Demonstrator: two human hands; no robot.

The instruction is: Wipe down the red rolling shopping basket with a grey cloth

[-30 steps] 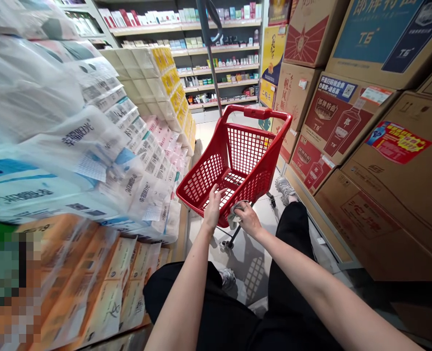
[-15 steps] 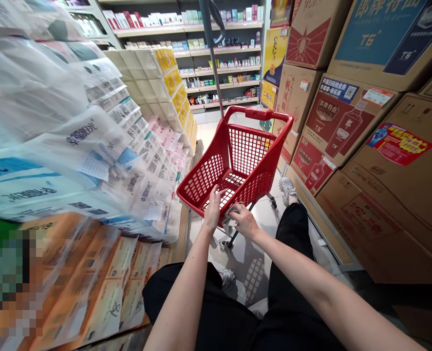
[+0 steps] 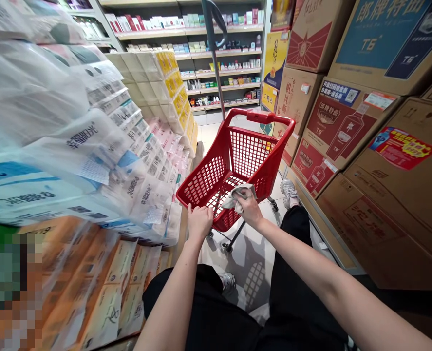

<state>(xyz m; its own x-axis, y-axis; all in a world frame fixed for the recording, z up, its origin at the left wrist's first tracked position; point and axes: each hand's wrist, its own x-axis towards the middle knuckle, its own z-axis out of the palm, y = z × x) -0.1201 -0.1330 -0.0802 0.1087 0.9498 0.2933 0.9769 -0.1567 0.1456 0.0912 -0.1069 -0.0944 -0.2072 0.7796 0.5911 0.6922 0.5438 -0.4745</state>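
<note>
Cloth (image 3: pixel 231 201) sits gripped in right fingers (image 3: pixel 242 196) (left fingers (image 3: pixel 200 210) clasp the cart rim (image 3: pixel 182 199)).

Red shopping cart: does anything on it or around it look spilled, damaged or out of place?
Nothing looks spilled or damaged; the red cart only stands at an angle to the cardboard boxes, which seems slightly askew.

The person wears black trousers (image 3: pixel 230 321) and pale silvery sneakers (image 3: pixel 289 190), with forearms (image 3: pixel 174 285) bare.
</note>
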